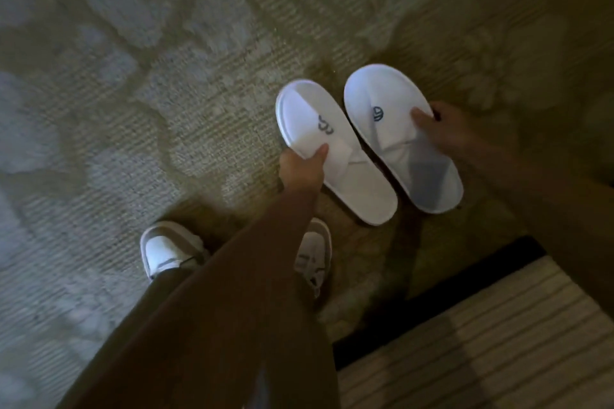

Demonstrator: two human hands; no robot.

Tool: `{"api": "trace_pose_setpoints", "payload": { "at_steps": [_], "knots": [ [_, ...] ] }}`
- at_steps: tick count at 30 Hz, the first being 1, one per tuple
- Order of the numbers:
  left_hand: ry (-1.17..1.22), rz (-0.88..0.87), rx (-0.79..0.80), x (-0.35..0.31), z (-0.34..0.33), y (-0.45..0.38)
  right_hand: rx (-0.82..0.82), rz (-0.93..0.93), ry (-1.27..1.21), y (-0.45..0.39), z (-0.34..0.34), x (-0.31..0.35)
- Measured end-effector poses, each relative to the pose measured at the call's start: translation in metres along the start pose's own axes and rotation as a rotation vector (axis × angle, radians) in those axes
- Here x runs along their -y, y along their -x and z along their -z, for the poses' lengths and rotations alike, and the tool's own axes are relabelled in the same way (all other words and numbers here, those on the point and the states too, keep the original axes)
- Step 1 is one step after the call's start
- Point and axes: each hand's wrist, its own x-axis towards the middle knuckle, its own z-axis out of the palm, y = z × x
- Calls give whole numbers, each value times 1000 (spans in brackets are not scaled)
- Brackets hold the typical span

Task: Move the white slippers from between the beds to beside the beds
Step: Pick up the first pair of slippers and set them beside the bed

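Two white slippers with a small blue logo are side by side over the patterned carpet, toes pointing away from me. My left hand [300,169] grips the left slipper [352,176] at its left edge, thumb on the band. My right hand [442,126] holds the right slipper [392,129] at its right edge, thumb on top. I cannot tell whether the slippers touch the carpet or hang just above it.
My own feet in white shoes [166,249] stand on the carpet [133,109] below the slippers. A striped bed cover with a dark edge [481,342] fills the bottom right corner. Open carpet lies to the left and ahead.
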Motion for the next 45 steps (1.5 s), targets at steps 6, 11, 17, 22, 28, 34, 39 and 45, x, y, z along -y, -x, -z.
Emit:
{"api": "trace_pose_setpoints", "payload": {
  "at_steps": [6,11,17,22,28,34,39,45],
  "knots": [
    [-28,-9,-6,11,-6,-4,-21,22,-86,-6,-4,4],
    [-32,-3,-5,14,-10,0,-84,48,-133,-7,-14,4],
    [-25,-12,-120,17,-20,6,-146,101,-181,-1,-25,-11],
    [-187,-66,-233,10,-28,9,-287,205,32,-2,-31,-13],
    [-325,-111,-317,9,-32,7,-393,256,45,-3,-33,-13],
    [-462,-139,-278,9,-18,6,-449,166,91,14,-38,2],
    [-653,-120,-119,-35,53,76,-349,33,-12,123,-9,41],
    [-1072,-316,466,-181,171,270,-21,-203,-340,345,90,120]
  ]
}}
